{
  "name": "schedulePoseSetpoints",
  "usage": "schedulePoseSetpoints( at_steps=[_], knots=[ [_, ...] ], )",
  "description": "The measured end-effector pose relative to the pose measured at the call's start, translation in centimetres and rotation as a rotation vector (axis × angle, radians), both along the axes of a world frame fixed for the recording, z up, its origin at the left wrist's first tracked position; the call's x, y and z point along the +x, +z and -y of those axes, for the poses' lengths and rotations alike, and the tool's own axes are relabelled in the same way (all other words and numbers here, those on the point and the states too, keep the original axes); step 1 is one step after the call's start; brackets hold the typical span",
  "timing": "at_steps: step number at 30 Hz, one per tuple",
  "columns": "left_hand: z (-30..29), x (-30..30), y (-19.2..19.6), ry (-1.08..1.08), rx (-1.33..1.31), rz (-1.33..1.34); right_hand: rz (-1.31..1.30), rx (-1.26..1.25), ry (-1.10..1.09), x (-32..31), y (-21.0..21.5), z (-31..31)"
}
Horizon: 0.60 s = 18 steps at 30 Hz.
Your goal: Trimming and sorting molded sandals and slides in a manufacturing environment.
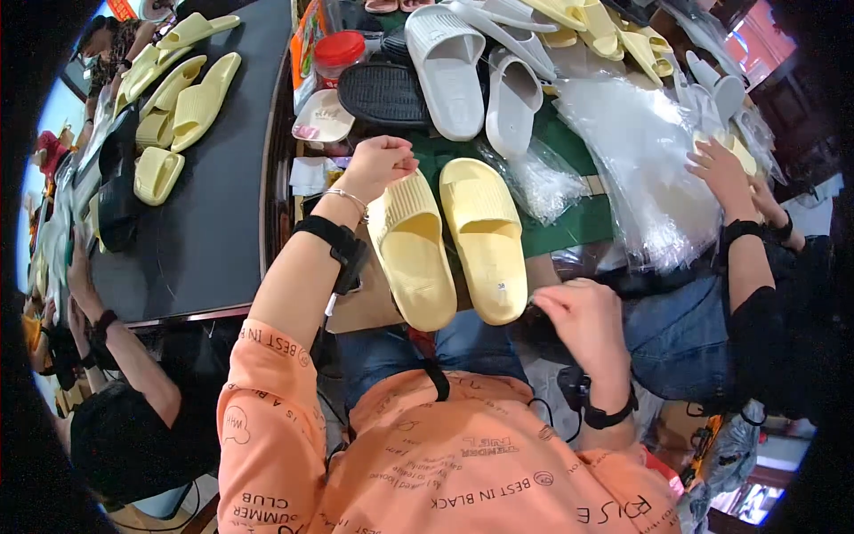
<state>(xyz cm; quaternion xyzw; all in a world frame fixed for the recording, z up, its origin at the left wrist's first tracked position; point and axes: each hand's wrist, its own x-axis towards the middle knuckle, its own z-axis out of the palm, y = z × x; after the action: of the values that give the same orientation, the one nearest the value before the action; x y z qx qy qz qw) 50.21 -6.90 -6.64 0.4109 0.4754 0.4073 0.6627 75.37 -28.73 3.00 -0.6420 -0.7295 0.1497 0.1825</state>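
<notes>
Two pale yellow slippers lie side by side in front of me, soles down, toes pointing away: the left slipper (pixel 416 267) and the right slipper (pixel 489 258). A small dark mark shows on the right one's heel. My left hand (pixel 381 167) is closed beside the toe of the left slipper, its fingers curled together. Just right of the right slipper's heel, my right hand (pixel 583 320) is pinched. Whatever either hand may hold is too small or hidden to make out.
Beyond the pair lie grey slippers (pixel 445 76), a black sole (pixel 381 93) and a red-lidded jar (pixel 340 53). Clear plastic bags (pixel 636 169) are heaped at right, near a co-worker's hand (pixel 719 173). More yellow slippers (pixel 206 102) rest on the dark table (pixel 213 222) at left.
</notes>
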Motion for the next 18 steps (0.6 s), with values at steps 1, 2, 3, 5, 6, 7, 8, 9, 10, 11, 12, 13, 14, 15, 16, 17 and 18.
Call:
schedulePoseSetpoints(
  at_steps=[1, 2, 3, 5, 6, 7, 8, 9, 10, 11, 12, 13, 14, 15, 16, 17, 18],
  knots=[
    [-0.1, 0.4, 0.0, 0.072, -0.091, 0.070, -0.061, 0.091, 0.101, -0.6, -1.1, -0.3],
    [0.0, 0.5, 0.1, 0.071, -0.092, 0.067, -0.152, 0.060, 0.159, -1.5, -1.6, -0.8],
    [0.0, 0.5, 0.1, 0.058, -0.085, 0.037, -0.191, 0.077, 0.215, -2.1, -3.0, -1.5],
    [-0.1, 1.1, 0.3, 0.041, -0.072, 0.011, -0.226, 0.099, 0.267, -2.3, -5.4, -3.4],
    [-0.1, 1.0, 0.0, -0.004, -0.054, -0.011, -0.219, 0.028, 0.306, -2.5, -6.3, -4.4],
    [0.1, 1.2, 0.0, -0.051, -0.036, -0.032, -0.209, -0.043, 0.343, -2.5, -6.8, -5.3],
    [0.1, 1.3, 0.1, -0.047, -0.035, -0.032, -0.210, -0.043, 0.348, -2.4, -7.1, -6.1],
    [0.2, 1.4, 0.2, -0.074, -0.008, -0.106, -0.201, -0.023, 0.398, -2.3, -7.3, -6.8],
    [0.3, 1.6, 0.3, -0.101, 0.019, -0.179, -0.192, -0.003, 0.447, -2.3, -7.4, -7.6],
    [0.3, 1.8, 0.4, -0.129, 0.045, -0.252, -0.178, -0.018, 0.488, -2.5, -7.3, -8.5],
    [0.5, 2.2, 0.4, -0.125, 0.044, -0.251, -0.177, -0.019, 0.492, -2.7, -7.2, -8.9],
    [0.6, 2.8, 0.4, -0.137, 0.085, -0.334, -0.080, -0.068, 0.472, -2.8, -7.1, -9.3],
    [0.8, 3.1, 0.4, -0.149, 0.127, -0.417, 0.017, -0.117, 0.449, -2.9, -7.0, -9.6],
    [0.8, 3.1, 0.2, -0.174, 0.181, -0.446, 0.089, -0.137, 0.473, -2.7, -8.0, -10.2],
    [0.6, 3.2, -0.2, -0.171, 0.181, -0.446, 0.090, -0.136, 0.476, -2.6, -9.2, -10.6],
    [0.4, 3.3, -0.7, -0.187, 0.230, -0.525, 0.151, -0.084, 0.496, -2.4, -10.3, -10.9],
    [0.5, 3.7, -0.3, -0.204, 0.278, -0.604, 0.213, -0.033, 0.513, -2.4, -10.4, -11.0]
  ],
)
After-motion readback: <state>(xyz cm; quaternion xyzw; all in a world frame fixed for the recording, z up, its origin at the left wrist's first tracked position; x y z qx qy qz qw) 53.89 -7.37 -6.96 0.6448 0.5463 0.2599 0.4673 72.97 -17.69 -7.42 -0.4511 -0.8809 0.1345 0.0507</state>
